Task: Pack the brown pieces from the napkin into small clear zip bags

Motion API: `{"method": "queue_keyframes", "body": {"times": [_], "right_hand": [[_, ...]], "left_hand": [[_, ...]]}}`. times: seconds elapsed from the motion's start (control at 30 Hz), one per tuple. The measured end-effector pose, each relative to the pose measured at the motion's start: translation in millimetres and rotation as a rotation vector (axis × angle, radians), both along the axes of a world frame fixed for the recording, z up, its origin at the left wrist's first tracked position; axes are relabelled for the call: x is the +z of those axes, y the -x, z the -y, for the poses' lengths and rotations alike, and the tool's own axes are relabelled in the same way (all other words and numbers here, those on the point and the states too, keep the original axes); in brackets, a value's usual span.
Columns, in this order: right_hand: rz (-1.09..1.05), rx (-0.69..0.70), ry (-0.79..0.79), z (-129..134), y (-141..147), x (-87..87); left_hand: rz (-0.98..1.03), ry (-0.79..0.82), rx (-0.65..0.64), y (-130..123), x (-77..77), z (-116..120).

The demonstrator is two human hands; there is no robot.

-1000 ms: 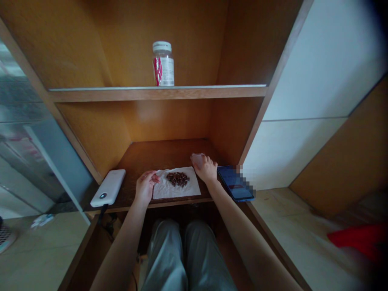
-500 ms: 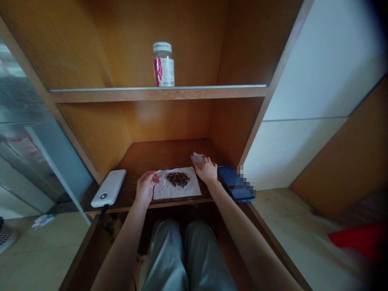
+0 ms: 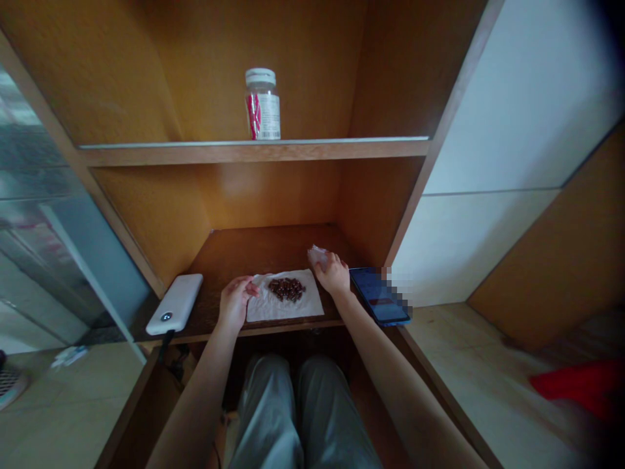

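Observation:
A heap of small dark brown capsule-like pieces (image 3: 287, 289) lies in the middle of a white paper tissue (image 3: 305, 305) on the wooden shelf board (image 3: 254, 251). My left hand (image 3: 235, 301) rests at the tissue's left edge with its fingers curled, and anything held in them is hidden. Beyond the tissue's far right corner, my right hand (image 3: 333, 273) has a crumpled pale wad of tissue (image 3: 318, 256) at its fingertips. On the upper shelf stands a clear jar (image 3: 262, 105) with a white cap and a red-and-white label, out of reach of both hands.
A white power bank (image 3: 174, 303) with a cable lies left of my left hand. A smartphone (image 3: 379, 296) lies right of my right hand, at the board's edge. Wooden walls surround the board. My grey-trousered knees (image 3: 268, 417) are below it.
The tissue wad at my right fingertips looks paler and slightly more raised. The left hand, the heap and the tissue show no clear change.

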State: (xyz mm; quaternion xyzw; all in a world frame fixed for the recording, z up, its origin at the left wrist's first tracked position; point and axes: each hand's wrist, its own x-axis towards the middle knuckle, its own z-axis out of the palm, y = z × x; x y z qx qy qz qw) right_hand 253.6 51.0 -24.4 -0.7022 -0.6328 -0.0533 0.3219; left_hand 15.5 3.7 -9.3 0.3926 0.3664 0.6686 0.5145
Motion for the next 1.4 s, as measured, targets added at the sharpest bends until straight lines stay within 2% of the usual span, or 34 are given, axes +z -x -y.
{"method": "queue_keyframes", "body": {"times": [0.5,0.6,0.67,0.77,0.83,0.93,1.03,1.17,1.27,1.4], "right_hand": [[0.023,-0.018,0.055,-4.5,-0.1,-4.3],[0.008,-0.016,-0.02,-3.6,-0.5,-2.4],[-0.033,-0.025,-0.143,-1.4,-1.9,1.8],[-0.132,-0.004,-0.355,5.3,-3.7,11.6],[-0.189,0.073,-0.423,12.4,-2.0,18.8],[-0.303,0.236,-0.427,27.3,10.5,27.6],[-0.538,0.433,-0.447,46.3,35.0,32.3],[-0.854,0.582,-0.391,70.3,70.6,32.2],[-1.004,0.605,-0.341,80.6,88.1,28.9],[-1.129,0.528,-0.353,84.1,100.1,23.3]], "left_hand": [[-0.037,0.006,0.01,-0.7,1.4,1.7],[-0.035,0.006,0.005,-1.0,1.2,1.3],[-0.031,-0.001,0.003,-0.9,0.8,0.9],[-0.026,-0.009,-0.004,-0.2,0.2,0.5],[-0.025,-0.011,-0.009,0.6,0.2,0.6],[-0.039,-0.014,-0.013,0.0,1.5,1.6],[-0.111,-0.066,0.03,-5.5,4.3,4.2],[-0.25,-0.164,0.059,-18.0,8.1,9.8],[-0.273,-0.168,0.09,-24.8,10.9,13.3],[-0.204,-0.202,0.107,-29.8,19.5,18.6]]}}
